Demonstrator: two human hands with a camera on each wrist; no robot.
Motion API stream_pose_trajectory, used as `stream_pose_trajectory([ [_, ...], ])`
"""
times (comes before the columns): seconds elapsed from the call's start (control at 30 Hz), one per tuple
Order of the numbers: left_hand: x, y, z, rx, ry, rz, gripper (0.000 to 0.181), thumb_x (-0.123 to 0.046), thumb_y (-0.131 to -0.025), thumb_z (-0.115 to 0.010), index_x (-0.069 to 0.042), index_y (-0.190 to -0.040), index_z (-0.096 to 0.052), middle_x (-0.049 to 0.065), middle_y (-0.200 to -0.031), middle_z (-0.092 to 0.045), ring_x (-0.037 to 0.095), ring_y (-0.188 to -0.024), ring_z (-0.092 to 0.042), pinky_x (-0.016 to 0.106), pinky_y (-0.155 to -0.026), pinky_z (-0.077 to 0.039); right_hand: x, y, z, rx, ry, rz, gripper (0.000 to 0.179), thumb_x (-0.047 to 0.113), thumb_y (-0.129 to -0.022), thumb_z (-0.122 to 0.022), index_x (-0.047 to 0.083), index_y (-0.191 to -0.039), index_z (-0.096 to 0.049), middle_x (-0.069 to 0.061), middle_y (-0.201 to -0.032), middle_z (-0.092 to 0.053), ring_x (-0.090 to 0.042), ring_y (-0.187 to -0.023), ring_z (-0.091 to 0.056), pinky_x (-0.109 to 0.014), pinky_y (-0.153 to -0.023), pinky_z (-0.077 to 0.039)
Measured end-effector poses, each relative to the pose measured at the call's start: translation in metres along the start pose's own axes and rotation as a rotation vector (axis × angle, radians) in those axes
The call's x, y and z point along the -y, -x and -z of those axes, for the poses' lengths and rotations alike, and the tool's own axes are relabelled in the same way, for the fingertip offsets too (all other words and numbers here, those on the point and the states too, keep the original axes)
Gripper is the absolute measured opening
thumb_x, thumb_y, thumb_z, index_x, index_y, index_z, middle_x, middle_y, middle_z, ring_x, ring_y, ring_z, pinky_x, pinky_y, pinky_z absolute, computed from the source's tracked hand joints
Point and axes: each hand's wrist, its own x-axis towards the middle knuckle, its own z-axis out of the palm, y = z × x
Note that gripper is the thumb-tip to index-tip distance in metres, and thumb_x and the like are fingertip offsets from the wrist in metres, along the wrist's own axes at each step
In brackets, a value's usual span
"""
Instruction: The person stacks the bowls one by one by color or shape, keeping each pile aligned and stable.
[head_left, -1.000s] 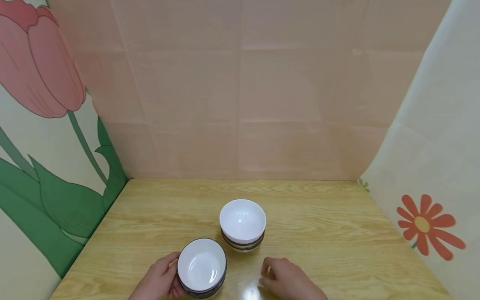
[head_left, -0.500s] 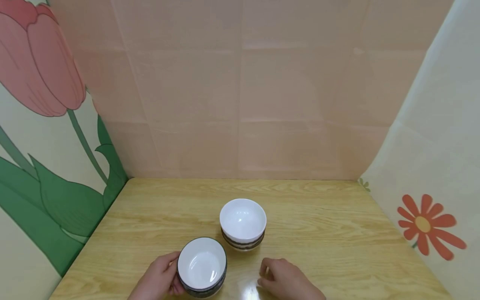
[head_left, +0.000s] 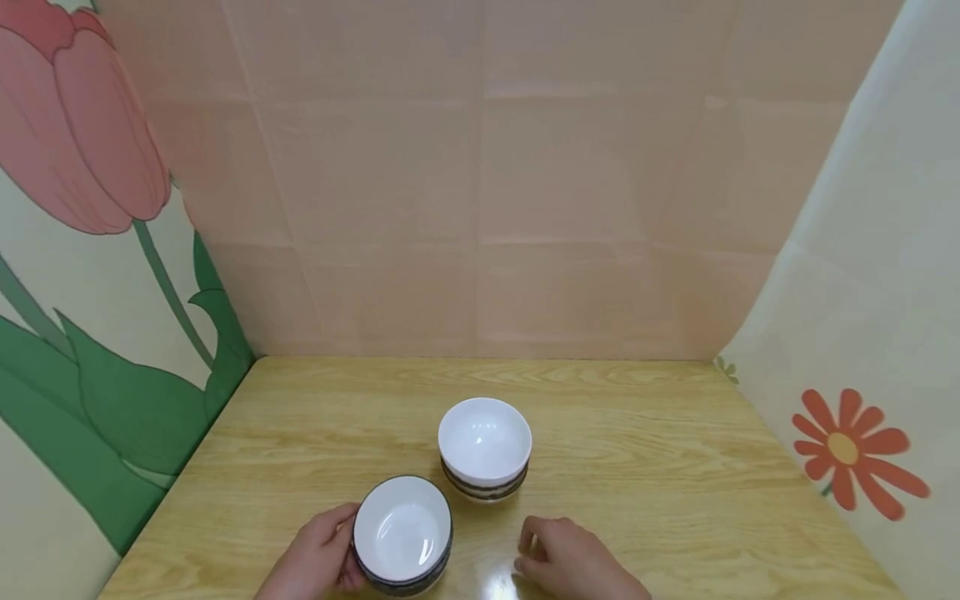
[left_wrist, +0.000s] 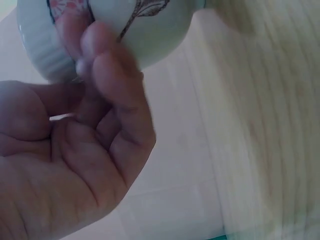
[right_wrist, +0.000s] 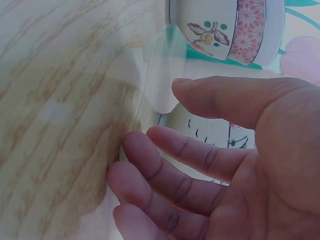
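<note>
At the front left, a small stack of white bowls (head_left: 402,529) with dark rims stands on the wooden table. My left hand (head_left: 315,550) holds its left side, thumb by the rim and fingers lower down. In the left wrist view, the fingers (left_wrist: 120,80) bend against a patterned bowl (left_wrist: 155,30). My right hand (head_left: 573,558) rests loosely curved at the front right, holding nothing; the right wrist view shows a gap between thumb and fingers (right_wrist: 175,185). Behind and between the hands sits another stack of bowls (head_left: 485,442), a plain white one on top.
The wooden table (head_left: 637,442) meets a pinkish backdrop (head_left: 480,208) at its far edge. Printed sheets stand at both sides, with a tulip (head_left: 82,142) on the left and an orange flower (head_left: 843,448) on the right. In the right wrist view, a patterned bowl (right_wrist: 210,30) shows beyond the thumb.
</note>
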Motion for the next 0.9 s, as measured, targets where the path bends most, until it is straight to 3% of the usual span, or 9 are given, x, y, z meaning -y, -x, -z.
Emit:
stream_pose_trajectory([
  [0.13,-0.005,0.002,-0.002,-0.124,-0.041,0.065,0.042,-0.030,-0.109,-0.038,0.002,-0.127,-0.059,0.008,-0.062,-0.054,0.022,-0.055,-0.054,0.032,-0.051,-0.048,0.001,0.002,0.000,-0.008,0.008,0.009,0.018,0.034,-0.089,-0.074,0.021,-0.089,-0.062,0.011,-0.068,-0.056,-0.006,-0.061,-0.049,-0.028,-0.055,-0.041],
  [0.17,-0.007,0.002,-0.002,-0.148,-0.058,0.084,0.047,-0.038,-0.109,-0.039,0.000,-0.128,-0.059,0.010,-0.069,-0.059,0.022,-0.061,-0.057,0.033,-0.054,-0.051,0.001,0.002,0.000,-0.008,0.009,0.008,0.018,0.034,-0.089,-0.074,0.021,-0.089,-0.062,0.011,-0.068,-0.056,-0.006,-0.061,-0.049,-0.028,-0.055,-0.041],
  [0.3,-0.017,0.000,-0.003,-0.197,-0.180,0.097,0.054,-0.051,-0.103,-0.046,-0.005,-0.129,-0.062,0.010,-0.078,-0.063,0.019,-0.069,-0.057,0.032,-0.059,-0.049,0.001,0.002,0.001,-0.011,0.019,0.002,0.018,0.035,-0.090,-0.073,0.020,-0.090,-0.063,0.010,-0.069,-0.056,-0.007,-0.061,-0.049,-0.029,-0.055,-0.041],
  [0.37,-0.019,-0.001,-0.003,-0.202,-0.244,0.053,0.052,-0.046,-0.102,-0.053,-0.004,-0.131,-0.062,0.005,-0.077,-0.062,0.015,-0.069,-0.056,0.027,-0.059,-0.047,0.001,0.001,0.001,-0.013,0.023,0.002,0.018,0.034,-0.090,-0.073,0.020,-0.090,-0.063,0.010,-0.069,-0.056,-0.007,-0.061,-0.049,-0.028,-0.055,-0.041],
  [0.43,-0.019,-0.001,-0.004,-0.202,-0.279,0.006,0.039,-0.032,-0.100,-0.060,-0.005,-0.128,-0.064,0.001,-0.065,-0.051,0.014,-0.059,-0.047,0.025,-0.053,-0.039,0.001,0.001,0.001,-0.015,0.023,0.002,0.018,0.034,-0.089,-0.073,0.019,-0.090,-0.063,0.010,-0.069,-0.056,-0.007,-0.061,-0.049,-0.029,-0.055,-0.041],
  [0.53,-0.018,0.000,-0.004,-0.197,-0.308,-0.048,0.033,-0.021,-0.099,-0.062,-0.003,-0.127,-0.064,-0.002,-0.063,-0.047,0.011,-0.054,-0.043,0.022,-0.050,-0.037,0.002,0.001,0.001,-0.019,0.024,0.009,0.018,0.034,-0.089,-0.074,0.019,-0.089,-0.063,0.011,-0.069,-0.056,-0.006,-0.061,-0.049,-0.028,-0.056,-0.041],
  [0.9,-0.017,-0.002,-0.008,-0.226,-0.406,-0.057,0.027,-0.017,-0.098,-0.060,-0.001,-0.119,-0.068,-0.003,-0.060,-0.046,0.010,-0.051,-0.040,0.022,-0.049,-0.034,-0.001,0.003,-0.002,-0.050,0.047,0.051,0.019,0.035,-0.088,-0.074,0.021,-0.088,-0.062,0.013,-0.068,-0.055,-0.003,-0.061,-0.048,-0.027,-0.056,-0.040],
])
